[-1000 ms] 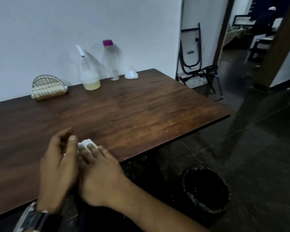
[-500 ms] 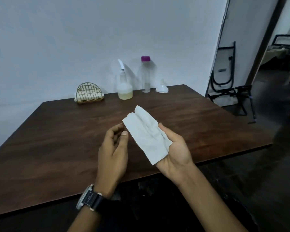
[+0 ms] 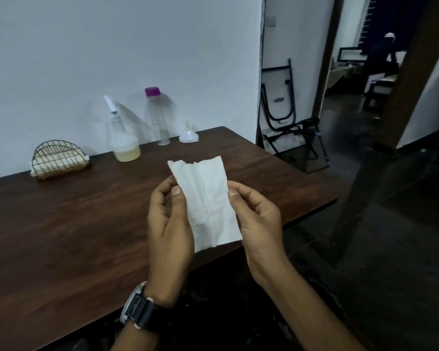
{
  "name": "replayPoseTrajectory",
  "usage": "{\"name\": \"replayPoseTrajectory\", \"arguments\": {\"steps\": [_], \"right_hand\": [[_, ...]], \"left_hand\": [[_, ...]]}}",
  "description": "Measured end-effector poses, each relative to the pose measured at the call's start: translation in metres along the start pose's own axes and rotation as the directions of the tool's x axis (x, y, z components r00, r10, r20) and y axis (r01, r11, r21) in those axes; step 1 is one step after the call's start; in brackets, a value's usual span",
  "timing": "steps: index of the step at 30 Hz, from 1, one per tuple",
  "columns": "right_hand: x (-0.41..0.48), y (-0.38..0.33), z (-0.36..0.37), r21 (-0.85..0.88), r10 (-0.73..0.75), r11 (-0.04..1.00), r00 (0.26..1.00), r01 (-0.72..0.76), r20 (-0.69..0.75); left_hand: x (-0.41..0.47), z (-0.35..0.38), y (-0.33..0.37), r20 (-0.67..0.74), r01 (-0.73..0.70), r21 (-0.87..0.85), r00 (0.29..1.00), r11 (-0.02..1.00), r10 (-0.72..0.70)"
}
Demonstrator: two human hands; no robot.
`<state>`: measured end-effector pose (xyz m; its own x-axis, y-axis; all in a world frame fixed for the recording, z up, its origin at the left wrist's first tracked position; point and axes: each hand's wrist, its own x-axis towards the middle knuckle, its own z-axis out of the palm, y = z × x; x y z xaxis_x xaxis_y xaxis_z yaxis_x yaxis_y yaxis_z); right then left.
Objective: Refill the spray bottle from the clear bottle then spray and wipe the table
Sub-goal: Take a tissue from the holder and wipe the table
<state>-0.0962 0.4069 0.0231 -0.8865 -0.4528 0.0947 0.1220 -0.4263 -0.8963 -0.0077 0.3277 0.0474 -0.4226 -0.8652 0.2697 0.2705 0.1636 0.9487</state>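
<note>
The left hand (image 3: 170, 224) and right hand (image 3: 257, 221) each pinched the tissue (image 3: 208, 198) mid-frame. Upper left, the closed spray bottle (image 3: 123, 138) stood beside the near-empty clear bottle (image 3: 157, 115): refilling looked done, wiping likely remained.

We see the spray bottle (image 3: 123, 140) upright by the wall on the desk (image 3: 61, 224), pale yellow liquid low inside; the clear bottle (image 3: 157, 117), purple-capped, stands just right of it; the creased white tissue (image 3: 208, 198) is held up over the near edge
</note>
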Motion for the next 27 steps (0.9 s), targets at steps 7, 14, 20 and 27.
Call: {"name": "replayPoseTrajectory", "arguments": {"steps": [7, 14, 20, 27], "right_hand": [[0.002, 0.001, -0.004, -0.093, -0.086, 0.992, 0.995, 0.08, -0.058], [-0.013, 0.002, 0.005, -0.083, -0.152, 0.983, 0.979, 0.165, 0.138], [-0.001, -0.012, -0.027, -0.094, 0.016, 0.996, 0.972, 0.006, 0.234], [0.016, -0.032, -0.108, -0.146, 0.067, 0.987, 0.997, -0.062, 0.029]], "left_hand": [[0.005, 0.015, -0.005, 0.055, 0.124, -0.047, 0.991, 0.991, -0.122], [0.011, 0.015, -0.005, 0.04, 0.054, 0.04, 0.998, 0.998, -0.056], [0.004, 0.023, -0.004, 0.209, -0.217, 0.254, 0.964, 0.943, 0.165], [-0.038, 0.084, -0.022, 0.466, -0.131, 0.045, 0.88, 0.99, 0.095]]}}
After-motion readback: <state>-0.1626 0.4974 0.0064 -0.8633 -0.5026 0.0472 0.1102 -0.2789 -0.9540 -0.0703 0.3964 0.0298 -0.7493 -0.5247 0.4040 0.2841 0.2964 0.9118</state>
